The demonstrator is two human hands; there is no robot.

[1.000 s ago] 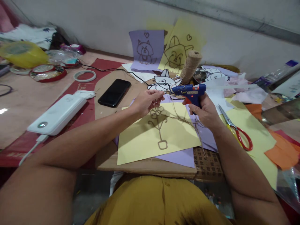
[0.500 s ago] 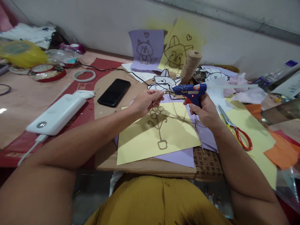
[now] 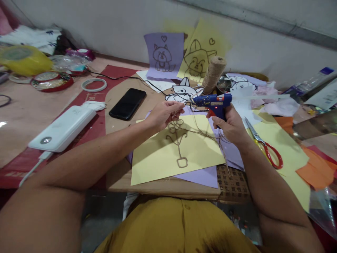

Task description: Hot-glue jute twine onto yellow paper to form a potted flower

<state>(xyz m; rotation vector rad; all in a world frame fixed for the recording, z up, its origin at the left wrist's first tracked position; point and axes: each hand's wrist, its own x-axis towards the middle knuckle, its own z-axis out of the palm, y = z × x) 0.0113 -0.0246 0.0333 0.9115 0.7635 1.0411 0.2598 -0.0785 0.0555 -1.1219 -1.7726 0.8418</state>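
We grip the blue glue gun (image 3: pixel 213 101) in our right hand (image 3: pixel 230 126), above the papers (image 3: pixel 201 151); our left hand (image 3: pixel 167 114) pinches beside its nozzle (image 3: pixel 187 103), on what we cannot tell.

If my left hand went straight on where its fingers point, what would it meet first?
Probably the blue plastic glue gun, at its nozzle end, close to the fingertips; depth is unclear.
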